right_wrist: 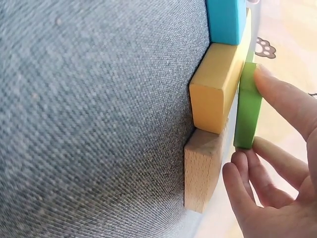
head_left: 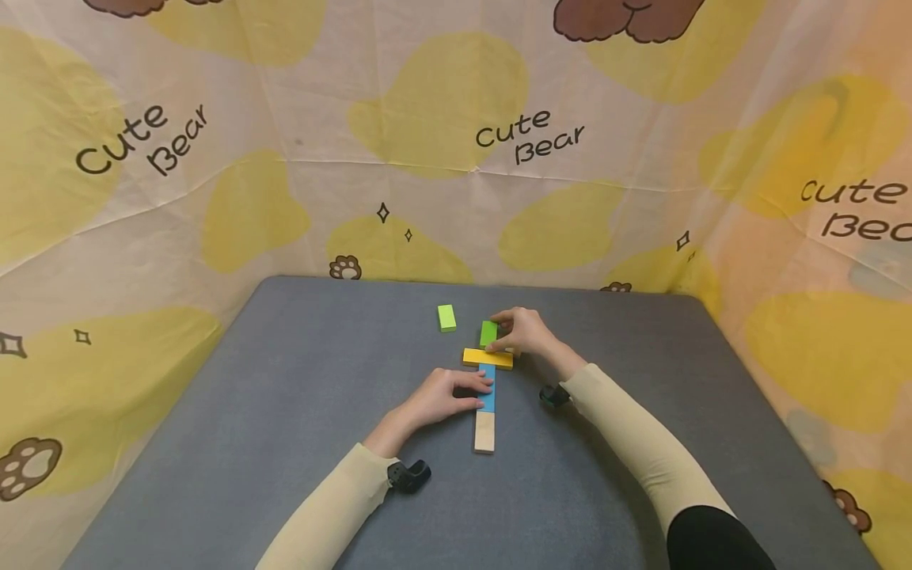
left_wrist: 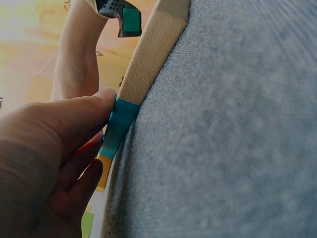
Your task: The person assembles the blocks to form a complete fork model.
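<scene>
My right hand (head_left: pixel 523 331) pinches a green block (right_wrist: pixel 247 109) between thumb and fingers, just above a yellow block (head_left: pixel 488 359) that lies crosswise. With thumb and fingertips, my left hand (head_left: pixel 436 396) holds a blue block (head_left: pixel 488 388), which sits lengthwise against the yellow one. A plain wooden block (head_left: pixel 484 432) continues the row on the near side. Another wooden block (right_wrist: pixel 200 171) lies beyond the yellow block in the right wrist view; in the head view it is mostly hidden by the right hand.
A second, lighter green block (head_left: pixel 446 318) lies apart, towards the back of the grey table (head_left: pixel 321 348). Behind the table hangs a patterned cloth (head_left: pixel 427 103). Each wrist wears a black camera band (head_left: pixel 409 476).
</scene>
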{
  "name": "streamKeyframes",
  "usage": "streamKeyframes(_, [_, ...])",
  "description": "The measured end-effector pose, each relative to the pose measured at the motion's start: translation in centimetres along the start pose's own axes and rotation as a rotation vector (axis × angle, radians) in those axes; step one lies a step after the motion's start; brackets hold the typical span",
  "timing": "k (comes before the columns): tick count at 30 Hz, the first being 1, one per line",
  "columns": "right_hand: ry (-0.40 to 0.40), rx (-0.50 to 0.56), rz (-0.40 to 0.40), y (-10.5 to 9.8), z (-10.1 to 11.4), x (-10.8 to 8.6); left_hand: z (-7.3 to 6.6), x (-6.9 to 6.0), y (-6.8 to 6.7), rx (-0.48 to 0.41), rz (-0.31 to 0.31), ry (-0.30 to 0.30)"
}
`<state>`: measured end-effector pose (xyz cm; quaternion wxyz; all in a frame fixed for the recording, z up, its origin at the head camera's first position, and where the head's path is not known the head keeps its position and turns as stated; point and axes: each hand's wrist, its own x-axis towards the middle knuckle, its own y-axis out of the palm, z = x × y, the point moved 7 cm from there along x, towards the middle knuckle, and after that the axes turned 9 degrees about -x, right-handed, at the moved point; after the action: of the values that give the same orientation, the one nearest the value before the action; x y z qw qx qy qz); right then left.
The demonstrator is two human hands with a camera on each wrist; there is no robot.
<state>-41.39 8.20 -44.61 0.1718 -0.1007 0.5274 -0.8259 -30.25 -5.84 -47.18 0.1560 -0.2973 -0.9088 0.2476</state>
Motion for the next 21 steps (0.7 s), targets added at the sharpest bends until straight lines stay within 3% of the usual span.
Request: streamKeyframes(21, [-0.004, -0.029, -0.005, 0.25, -0.07, 0.15, 0.11, 0.02, -0.09, 0.008, 0.004, -0.011])
